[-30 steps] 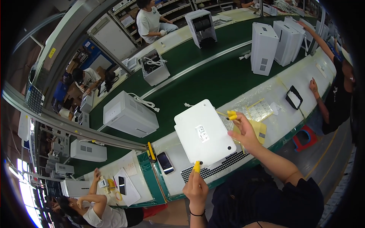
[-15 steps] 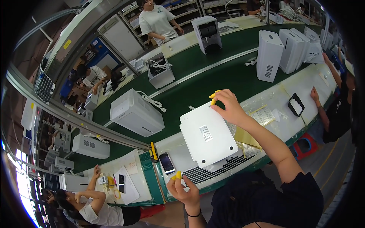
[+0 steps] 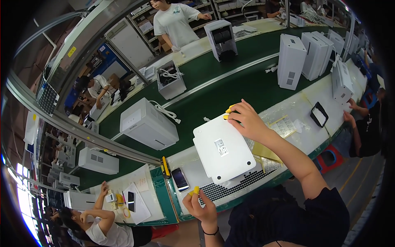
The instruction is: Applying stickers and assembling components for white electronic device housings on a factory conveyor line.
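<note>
A white appliance housing (image 3: 232, 152) lies on the bench before me, its flat face up, with a printed label on it. Black round feet (image 3: 248, 163) show at its two near corners. My right hand (image 3: 249, 122), with yellow finger cots, bends its fingers together at the far right corner; what lies beneath the fingertips is hidden. Off the housing's near left side, my left hand (image 3: 200, 206) hovers by a sheet of small black round pads (image 3: 230, 188). Its thumb and yellow-capped fingers are drawn together; anything between them is too small to make out.
A phone (image 3: 180, 179) and a yellow cutter (image 3: 165, 166) lie left of the housing. Beyond runs a green conveyor (image 3: 197, 107) bearing white appliances (image 3: 149, 123). A black frame (image 3: 319, 114) lies at right, near a co-worker's hands (image 3: 352, 111). Other people work at left and behind.
My right fingertips have come down at the housing's corner, and my left thumb and fingers have drawn closer. At right, the co-worker has a white unit on the bench. The far person's arm has risen.
</note>
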Tool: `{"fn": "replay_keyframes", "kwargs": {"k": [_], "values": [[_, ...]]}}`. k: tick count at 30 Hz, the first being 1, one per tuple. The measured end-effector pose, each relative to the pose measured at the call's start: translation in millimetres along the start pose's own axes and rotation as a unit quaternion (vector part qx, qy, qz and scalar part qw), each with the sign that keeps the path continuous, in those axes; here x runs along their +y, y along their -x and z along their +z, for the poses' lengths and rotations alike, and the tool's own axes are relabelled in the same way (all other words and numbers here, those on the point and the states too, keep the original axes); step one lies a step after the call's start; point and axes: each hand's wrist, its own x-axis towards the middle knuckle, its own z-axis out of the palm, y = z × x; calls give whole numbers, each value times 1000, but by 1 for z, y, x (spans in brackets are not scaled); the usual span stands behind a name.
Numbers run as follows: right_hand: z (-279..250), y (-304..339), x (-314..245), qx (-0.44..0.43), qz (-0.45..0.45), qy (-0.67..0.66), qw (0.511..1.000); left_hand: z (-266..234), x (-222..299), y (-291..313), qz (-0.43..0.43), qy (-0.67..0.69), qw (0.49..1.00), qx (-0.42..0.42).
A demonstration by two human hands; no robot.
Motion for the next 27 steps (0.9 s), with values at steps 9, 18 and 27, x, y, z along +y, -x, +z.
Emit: {"fn": "replay_keyframes", "kwargs": {"k": [9,18,27], "values": [[8,-7,4,-95,237,-311,916,22,2,-51,-207,369,905,-38],[36,-25,0,-77,342,-507,788,85,-19,-119,-90,318,939,-97],[42,-23,1,-44,338,-521,782,113,-23,-144,-29,203,964,-167]]}}
